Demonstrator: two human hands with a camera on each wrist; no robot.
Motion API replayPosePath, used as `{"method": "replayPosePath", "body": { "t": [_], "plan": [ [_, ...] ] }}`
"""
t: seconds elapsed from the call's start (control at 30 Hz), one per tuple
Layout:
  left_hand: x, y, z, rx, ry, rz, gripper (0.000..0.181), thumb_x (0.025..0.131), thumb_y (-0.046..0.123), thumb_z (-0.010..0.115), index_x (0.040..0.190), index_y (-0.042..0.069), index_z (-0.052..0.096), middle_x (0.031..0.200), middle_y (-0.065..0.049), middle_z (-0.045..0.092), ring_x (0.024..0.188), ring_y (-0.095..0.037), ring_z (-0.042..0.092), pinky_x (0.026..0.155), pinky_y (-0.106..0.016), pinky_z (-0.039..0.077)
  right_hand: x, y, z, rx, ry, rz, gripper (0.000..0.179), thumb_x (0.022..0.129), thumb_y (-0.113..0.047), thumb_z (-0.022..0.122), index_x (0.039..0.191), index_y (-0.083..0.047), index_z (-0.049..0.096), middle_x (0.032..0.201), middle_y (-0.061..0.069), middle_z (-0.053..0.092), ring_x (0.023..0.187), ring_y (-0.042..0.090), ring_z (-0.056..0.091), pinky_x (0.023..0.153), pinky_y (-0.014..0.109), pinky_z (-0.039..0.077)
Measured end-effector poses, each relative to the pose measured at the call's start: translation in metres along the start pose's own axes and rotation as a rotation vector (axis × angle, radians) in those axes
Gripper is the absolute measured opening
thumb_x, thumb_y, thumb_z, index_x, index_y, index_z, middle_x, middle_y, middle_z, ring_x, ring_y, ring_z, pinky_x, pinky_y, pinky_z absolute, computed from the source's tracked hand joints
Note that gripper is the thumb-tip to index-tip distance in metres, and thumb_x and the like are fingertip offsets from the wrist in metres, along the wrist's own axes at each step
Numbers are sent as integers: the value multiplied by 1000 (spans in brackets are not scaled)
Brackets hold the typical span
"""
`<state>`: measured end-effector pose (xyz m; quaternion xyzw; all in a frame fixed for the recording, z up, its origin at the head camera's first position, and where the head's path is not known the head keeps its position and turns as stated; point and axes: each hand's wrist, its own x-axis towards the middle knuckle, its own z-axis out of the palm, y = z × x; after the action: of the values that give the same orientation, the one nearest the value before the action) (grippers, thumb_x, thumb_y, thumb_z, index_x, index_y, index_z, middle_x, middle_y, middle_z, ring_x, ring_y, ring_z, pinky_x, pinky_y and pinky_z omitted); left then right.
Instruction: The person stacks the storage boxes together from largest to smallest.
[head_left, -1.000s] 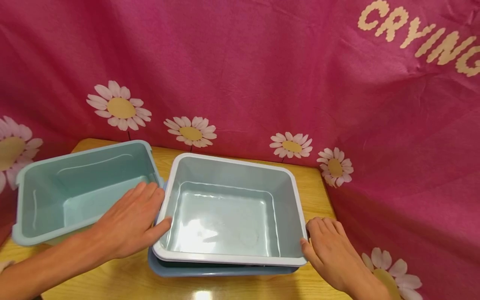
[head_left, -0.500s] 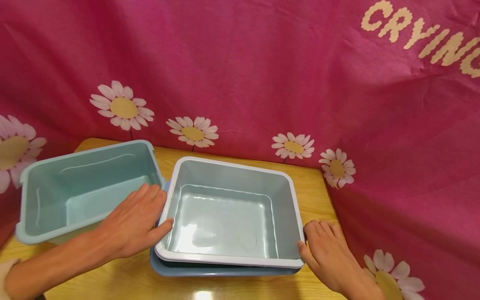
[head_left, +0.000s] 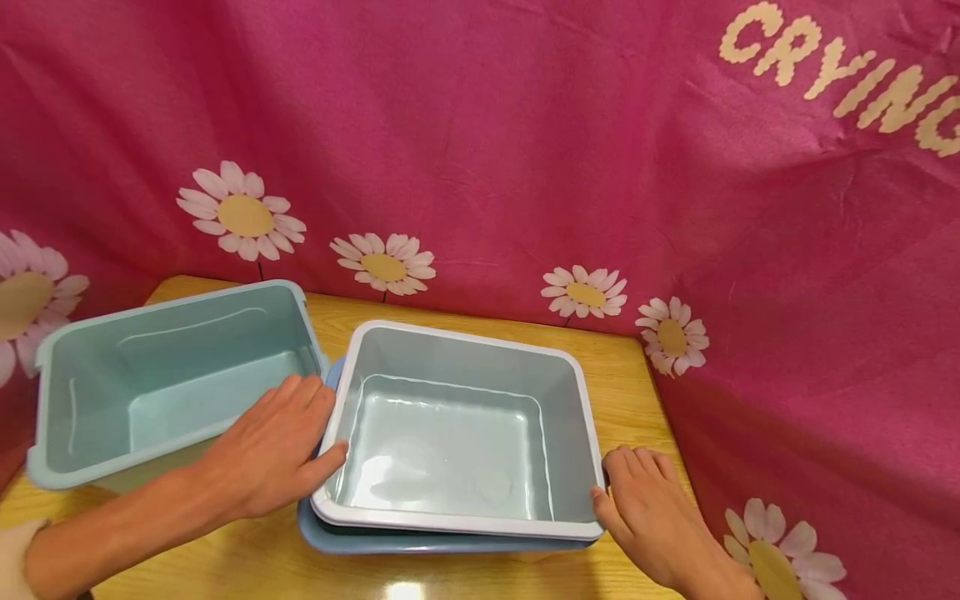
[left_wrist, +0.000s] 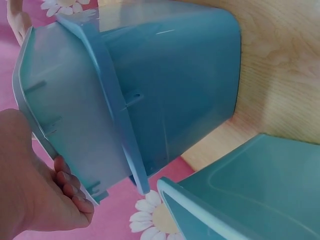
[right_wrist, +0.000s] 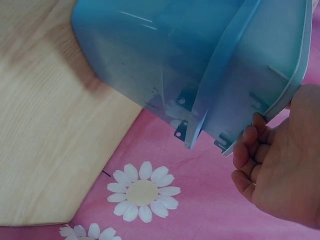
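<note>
A grey plastic bin [head_left: 450, 450] with a pale rim sits partly inside a blue bin [head_left: 442, 543], seen in the head view. Both wrist views show its walls standing well above the rim of the blue bin [left_wrist: 175, 85]. My left hand [head_left: 273, 450] grips the grey bin's left rim, thumb over the inner edge and fingers curled under the outside. On the opposite side my right hand [head_left: 652, 512] holds the right rim in the same way; its curled fingers [right_wrist: 250, 145] show under the lip in the right wrist view.
A teal bin [head_left: 97, 400] stands at the left, close beside the blue one. Everything rests on a wooden table [head_left: 622, 375]. Pink cloth [head_left: 480, 150] with daisies hangs behind and along the right side.
The grey bin has sunk slightly lower into the blue bin, its far rim moving down in the head view. Both hands have moved down with it, keeping their hold.
</note>
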<state>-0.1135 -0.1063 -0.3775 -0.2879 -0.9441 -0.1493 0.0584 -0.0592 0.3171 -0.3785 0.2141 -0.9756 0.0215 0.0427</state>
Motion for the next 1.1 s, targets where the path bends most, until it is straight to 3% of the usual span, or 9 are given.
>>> {"method": "replayPosePath", "body": {
  "t": [0.13, 0.37, 0.83, 1.1],
  "plan": [
    [-1, -1, 4, 0, 12, 8, 30, 87, 32, 66, 94, 7, 51, 83, -1, 43, 78, -17, 39, 70, -33, 36, 0, 0, 4, -9, 5, -2, 15, 92, -23, 60, 91, -14, 48, 78, -8, 33, 83, 16, 39, 86, 43, 32],
    [-3, -3, 8, -9, 21, 12, 29, 86, 31, 67, 92, 8, 50, 82, 0, 42, 77, -17, 38, 69, -33, 35, 2, -2, 5, -11, -72, 59, 16, 93, -25, 61, 95, -13, 50, 80, -7, 36, 85, 16, 40, 89, 44, 33],
    [-4, -4, 16, -20, 52, 22, 26, 86, 29, 65, 89, 8, 50, 82, 0, 43, 77, -18, 40, 69, -34, 36, 5, -3, 9, -29, -105, 83, 18, 93, -28, 62, 97, -14, 52, 82, -6, 39, 88, 17, 41, 91, 45, 34],
    [-5, -6, 21, -18, 39, 8, 27, 86, 30, 65, 90, 7, 50, 82, 0, 43, 77, -18, 39, 70, -34, 36, 5, -1, 14, -18, -66, 49, 15, 94, -26, 60, 92, -15, 49, 79, -8, 35, 84, 16, 40, 87, 43, 34]
  ]
}}
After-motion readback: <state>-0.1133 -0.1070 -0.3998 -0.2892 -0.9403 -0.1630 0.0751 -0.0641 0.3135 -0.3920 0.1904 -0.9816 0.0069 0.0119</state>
